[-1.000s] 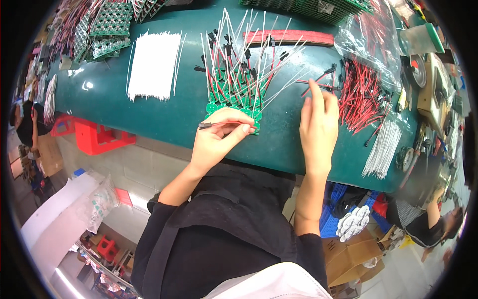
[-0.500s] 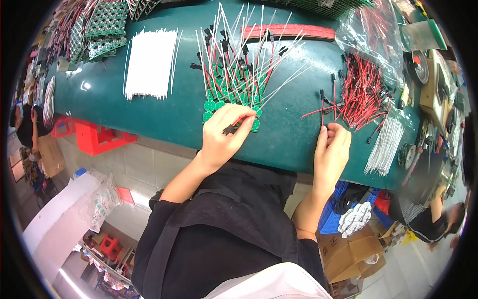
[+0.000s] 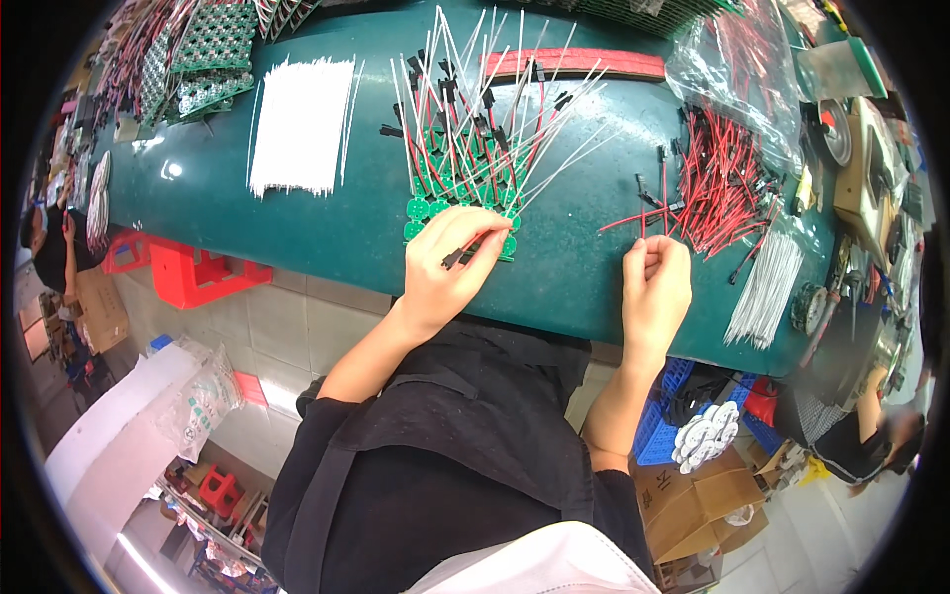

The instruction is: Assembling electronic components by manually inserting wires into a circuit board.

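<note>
My left hand is closed at the near edge of a panel of round green circuit boards. A black plug shows under its fingers; the rest of that lead is hidden in the grip. Several red-and-black leads with black plugs and thin white wires stand up from the panel. To the right, my right hand pinches the lower end of a red-and-black plug lead, its black plug pointing away from me. Just beyond those fingertips lies the loose pile of red-and-black leads.
A stack of white wires lies left on the green table; another bundle of white wires is at right. A red bar and a clear plastic bag lie at the back. Red stools stand below left.
My right hand has shifted slightly away from me, its fingers now higher and more curled over the lead. The left hand has hardly moved.
</note>
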The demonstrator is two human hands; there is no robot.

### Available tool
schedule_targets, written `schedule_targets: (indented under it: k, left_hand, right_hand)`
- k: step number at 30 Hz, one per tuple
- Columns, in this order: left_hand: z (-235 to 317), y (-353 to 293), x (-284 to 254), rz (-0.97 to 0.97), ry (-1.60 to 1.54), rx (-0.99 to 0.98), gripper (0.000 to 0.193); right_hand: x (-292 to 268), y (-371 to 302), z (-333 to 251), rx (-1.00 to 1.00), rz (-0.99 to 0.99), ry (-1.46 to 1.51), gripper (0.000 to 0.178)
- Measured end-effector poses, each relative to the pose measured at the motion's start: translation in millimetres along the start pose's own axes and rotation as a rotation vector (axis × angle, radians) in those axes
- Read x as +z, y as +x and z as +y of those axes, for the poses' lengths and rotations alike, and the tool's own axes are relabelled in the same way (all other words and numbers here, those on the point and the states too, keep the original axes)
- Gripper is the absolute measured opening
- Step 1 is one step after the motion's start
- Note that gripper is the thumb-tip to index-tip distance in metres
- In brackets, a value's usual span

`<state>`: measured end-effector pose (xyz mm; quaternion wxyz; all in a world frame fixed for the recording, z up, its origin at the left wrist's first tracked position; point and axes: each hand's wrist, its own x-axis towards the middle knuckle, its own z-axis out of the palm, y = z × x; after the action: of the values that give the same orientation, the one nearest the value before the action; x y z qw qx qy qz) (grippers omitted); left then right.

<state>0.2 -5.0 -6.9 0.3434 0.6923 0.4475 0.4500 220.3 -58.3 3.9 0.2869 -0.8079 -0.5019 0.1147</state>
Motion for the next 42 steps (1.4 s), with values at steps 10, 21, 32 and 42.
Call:
schedule_targets:
  k: [10,21,32,42]
  left_hand:
    - [-1,2,-1,-0.043,0.051,0.050,0.014]
    - [-1,2,0,-0.047,0.083,0.067,0.014]
    - [3,-1,6,0.022,0.201,0.084,0.018]
    - [-4,1,15,0.053,0.164,0.101,0.034]
  right_hand:
    - [-11,-15,-5,0.194,0.045,0.757,0.011]
    - [-14,-19,-4,0.098,0.047,1.011,0.012]
    - [-21,-20,-12,0.140,0.134,1.104,0.022]
    - [-13,-36,-23,0.200,-0.112,1.236,0.010]
